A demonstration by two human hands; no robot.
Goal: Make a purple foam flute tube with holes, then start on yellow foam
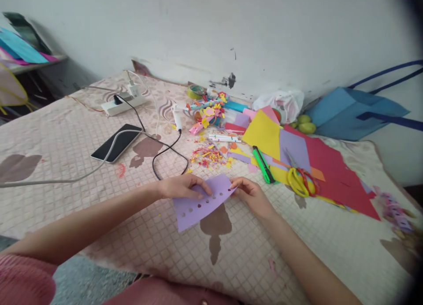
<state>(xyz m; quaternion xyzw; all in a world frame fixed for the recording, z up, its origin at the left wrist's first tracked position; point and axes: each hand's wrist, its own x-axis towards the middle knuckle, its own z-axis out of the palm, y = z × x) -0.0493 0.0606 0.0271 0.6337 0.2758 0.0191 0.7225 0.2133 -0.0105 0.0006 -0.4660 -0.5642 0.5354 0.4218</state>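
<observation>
A sheet of purple paper [194,214] with a row of small holes near its lower edge is tilted just above the patterned tablecloth. My left hand [183,187] lies over its upper left part, thumb and fingers bent and holding it. At the right end my right hand [249,195] pinches the paper's corner between thumb and fingertips. Beyond my right hand lie a green box cutter [262,165] and a pair of scissors [299,181] with yellow and red handles. Small colourful paper scraps [209,156] are scattered beyond the purple sheet.
A black phone [117,143], cables and a power strip [124,103] occupy the left. At the back are a glue gun [177,117], tape [195,92] and decorated paper pieces. Coloured sheets [337,177], green fruit [306,128] and a blue bag [350,113] stand right.
</observation>
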